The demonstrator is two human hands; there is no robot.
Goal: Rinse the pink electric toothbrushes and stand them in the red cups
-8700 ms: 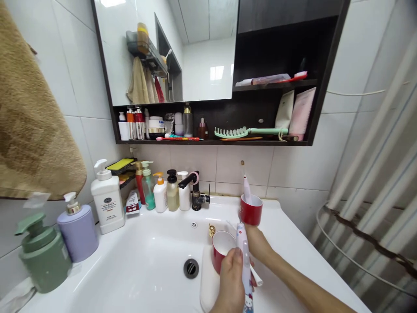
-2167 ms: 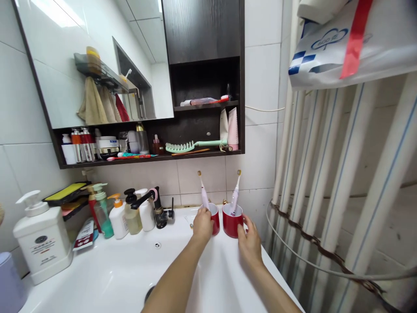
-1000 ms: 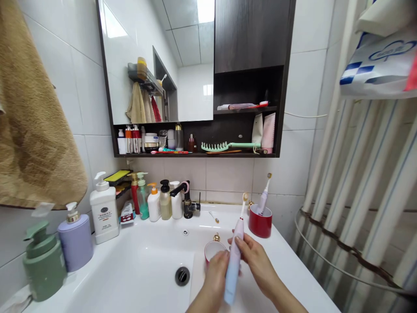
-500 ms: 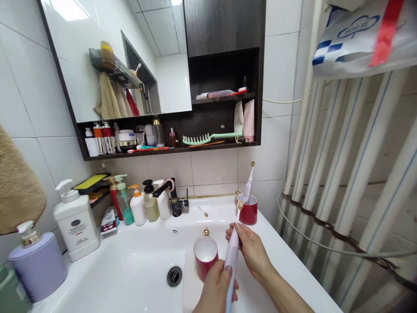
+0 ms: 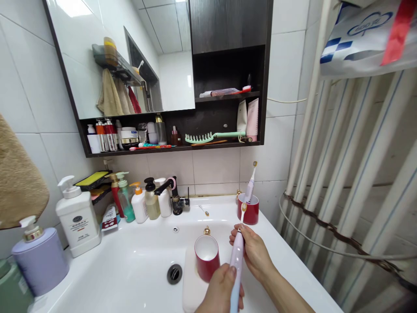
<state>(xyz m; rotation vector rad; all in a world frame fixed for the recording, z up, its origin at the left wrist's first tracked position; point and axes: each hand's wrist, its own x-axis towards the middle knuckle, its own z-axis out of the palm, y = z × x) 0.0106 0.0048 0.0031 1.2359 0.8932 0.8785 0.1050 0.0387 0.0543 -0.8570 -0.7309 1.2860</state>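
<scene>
An electric toothbrush [image 5: 238, 252] with a pale pink-to-blue handle is held upright and slightly tilted over the right side of the sink. My left hand [image 5: 221, 287] wraps round the lower handle, thumb on its front. At the top of the handle, fingers of my right hand [image 5: 254, 248] pinch the neck just under the yellowish brush head [image 5: 243, 208]. Left of the handle, a red cup [image 5: 207, 261] with a white inside stands in the basin on a pale block [image 5: 190, 282]. Behind my hands, another red cup [image 5: 252, 214] holds a second electric toothbrush [image 5: 249, 189].
A loose brush head [image 5: 205, 211] lies on the sink's back ledge beside the black faucet [image 5: 176, 198]. Several pump bottles [image 5: 151, 202] line the back left. A dark mirror cabinet [image 5: 228, 121] overhangs the sink; white pipes [image 5: 345, 174] rise at the right.
The toothbrush and both hands have shifted slightly right in view, while the camera view has also moved a little. Both hands keep their hold.
</scene>
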